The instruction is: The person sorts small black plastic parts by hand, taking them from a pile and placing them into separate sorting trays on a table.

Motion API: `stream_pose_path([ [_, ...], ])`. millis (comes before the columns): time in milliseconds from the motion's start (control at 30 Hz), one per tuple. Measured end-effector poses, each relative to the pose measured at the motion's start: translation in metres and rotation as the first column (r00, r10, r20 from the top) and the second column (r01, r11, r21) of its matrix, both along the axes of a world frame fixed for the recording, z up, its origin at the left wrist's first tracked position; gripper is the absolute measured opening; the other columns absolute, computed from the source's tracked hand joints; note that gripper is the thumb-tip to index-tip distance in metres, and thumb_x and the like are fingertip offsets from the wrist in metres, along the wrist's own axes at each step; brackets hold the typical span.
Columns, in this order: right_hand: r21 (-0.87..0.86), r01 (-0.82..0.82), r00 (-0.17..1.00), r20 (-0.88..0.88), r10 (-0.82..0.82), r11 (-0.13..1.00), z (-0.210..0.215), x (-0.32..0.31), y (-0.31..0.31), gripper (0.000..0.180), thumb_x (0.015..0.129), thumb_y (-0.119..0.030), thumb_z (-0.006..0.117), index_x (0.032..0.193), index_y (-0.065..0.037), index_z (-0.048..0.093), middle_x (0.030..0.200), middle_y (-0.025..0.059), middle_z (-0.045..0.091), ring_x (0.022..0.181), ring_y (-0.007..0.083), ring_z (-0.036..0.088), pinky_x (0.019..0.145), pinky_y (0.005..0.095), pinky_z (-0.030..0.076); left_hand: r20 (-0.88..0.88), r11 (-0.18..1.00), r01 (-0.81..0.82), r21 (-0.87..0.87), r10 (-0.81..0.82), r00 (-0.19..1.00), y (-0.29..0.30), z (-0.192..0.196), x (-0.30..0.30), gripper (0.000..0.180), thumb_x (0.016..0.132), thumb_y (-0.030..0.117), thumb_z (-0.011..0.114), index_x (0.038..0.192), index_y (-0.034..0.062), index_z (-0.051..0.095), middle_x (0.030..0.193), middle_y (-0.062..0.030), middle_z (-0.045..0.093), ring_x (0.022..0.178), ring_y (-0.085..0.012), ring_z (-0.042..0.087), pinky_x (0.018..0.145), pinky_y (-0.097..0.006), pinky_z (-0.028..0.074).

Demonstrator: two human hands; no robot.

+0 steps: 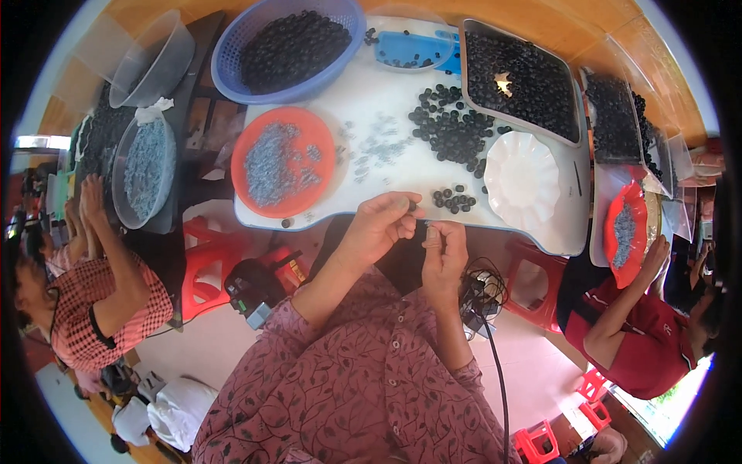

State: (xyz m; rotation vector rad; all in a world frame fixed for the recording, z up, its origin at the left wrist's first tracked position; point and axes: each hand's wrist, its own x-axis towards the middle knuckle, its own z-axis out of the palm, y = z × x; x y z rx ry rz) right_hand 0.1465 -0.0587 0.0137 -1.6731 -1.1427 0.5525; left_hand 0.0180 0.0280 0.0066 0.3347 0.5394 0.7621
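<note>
My left hand [382, 223] is curled at the near edge of the white table [371, 100], pinching a small black bead between thumb and fingers. My right hand [444, 247] is held just beside it, fingers pinched together on something too small to make out. A small cluster of black beads [454, 199] lies on the table right behind my hands. A larger pile of black beads [456, 131] is spread further back. An orange plate [284, 162] with small grey pieces sits to the left.
A white scalloped plate [522, 179] lies right of the beads. A blue basket [286, 48] and a grey tray [522, 77] hold black beads at the back. Other people sit at left [100, 294] and right [641, 325]. Red stools [205, 263] stand below.
</note>
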Motion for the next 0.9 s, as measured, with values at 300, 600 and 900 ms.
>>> stream_pose_path([
  [300,-0.028,0.019,0.957,-0.290,-0.026,0.999,0.016,-0.008,0.000,0.004,0.095,-0.004,0.059,0.096,0.000,0.059,0.091,0.0053,0.056,0.071,0.0112,0.054,0.062,0.0239,0.046,0.015,1.000,-0.028,-0.011,0.029,0.999,-0.015,-0.007,-0.006,0.027,0.099,0.015,0.057,0.120,-0.0006,0.061,0.097,-0.0094,0.068,0.076,-0.0099,0.064,0.068,-0.024,0.054],
  [600,-0.008,-0.026,0.971,-0.237,0.024,1.000,0.021,-0.011,0.000,0.002,0.094,-0.003,0.059,0.094,-0.001,0.059,0.090,0.0051,0.057,0.072,0.0108,0.054,0.063,0.0238,0.046,-0.008,0.997,-0.041,-0.059,0.040,0.999,-0.026,-0.014,-0.008,0.022,0.096,0.014,0.062,0.112,0.0003,0.063,0.096,-0.0078,0.069,0.074,-0.0105,0.064,0.066,-0.024,0.054],
  [900,-0.044,-0.075,0.970,-0.237,0.062,0.996,0.020,-0.013,-0.001,0.001,0.093,-0.001,0.059,0.094,-0.001,0.060,0.090,0.0065,0.058,0.076,0.0137,0.056,0.069,0.0260,0.047,-0.052,0.999,-0.032,0.039,0.034,0.998,-0.030,-0.011,-0.009,0.021,0.095,0.014,0.063,0.111,0.0002,0.065,0.089,-0.0029,0.066,0.072,-0.0077,0.060,0.065,-0.022,0.051],
])
